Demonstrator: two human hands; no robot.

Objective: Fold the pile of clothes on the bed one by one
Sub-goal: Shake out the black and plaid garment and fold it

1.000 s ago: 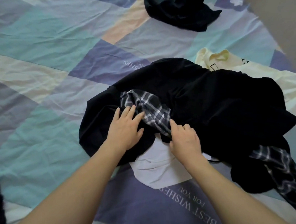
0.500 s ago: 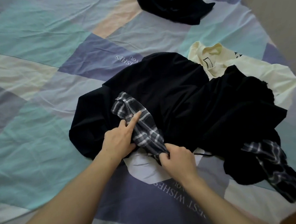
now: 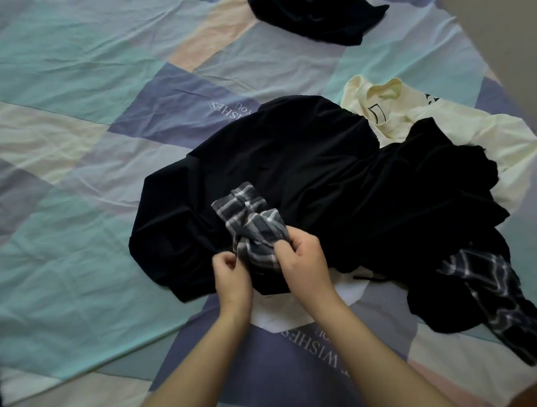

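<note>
Head view. Your left hand (image 3: 231,277) pinches the near left edge of the plaid cloth (image 3: 252,226), fingers curled in toward the thumb. Your right hand (image 3: 303,264) grips the same cloth just beside it, fingers wrapped around a bunched fold at its near right edge. Both bare forearms reach in from the lower edge of the view. The plaid cloth, dark grey with pale checks, rises crumpled from between your hands and lies on top of the black garment (image 3: 290,170), which is spread loosely across the middle of the bed (image 3: 66,154). A white piece (image 3: 278,317) shows under the black garment's near edge, below your wrists. A cream shirt (image 3: 446,127) lies partly under the black garment on its far right side. A second stretch of plaid fabric (image 3: 496,301) trails out at the near right of the pile. A separate dark garment (image 3: 311,9) lies bunched at the far edge, well apart from the pile. The bed carries a patchwork sheet in teal, lilac and cream.
</note>
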